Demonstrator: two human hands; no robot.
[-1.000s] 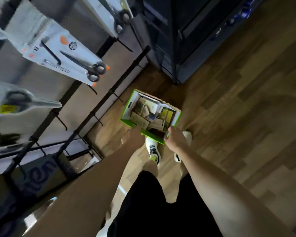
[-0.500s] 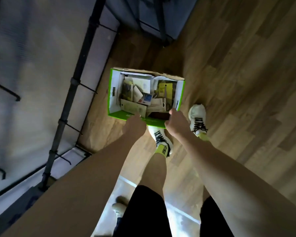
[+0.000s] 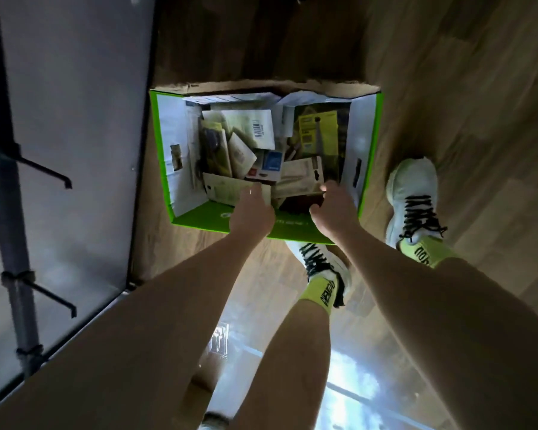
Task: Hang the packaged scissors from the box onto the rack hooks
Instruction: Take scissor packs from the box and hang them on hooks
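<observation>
Both arms reach down into the green box (image 3: pixel 199 220) on the wooden floor (image 3: pixel 448 119), which sits just beside the rack (image 3: pixel 10 212). The left hand (image 3: pixel 252 214) hovers over the near wall, fingers extended toward a pale carded pack (image 3: pixel 227 189); whether this grip touches it, I cannot tell. The right hand (image 3: pixel 333 209) curls at the near rim by a beige pack (image 3: pixel 298 178), and I cannot tell if that grip is closed on anything. The packaged scissors (image 3: pixel 249 141) lie jumbled inside, overlapping at all angles. These look like light, flat cards, stiff enough to lift by an edge, though glossy fronts may slide against each other. Best to pinch one near its top, by the hanging hole, so it comes away ready for a bare hook (image 3: pixel 48 176).
</observation>
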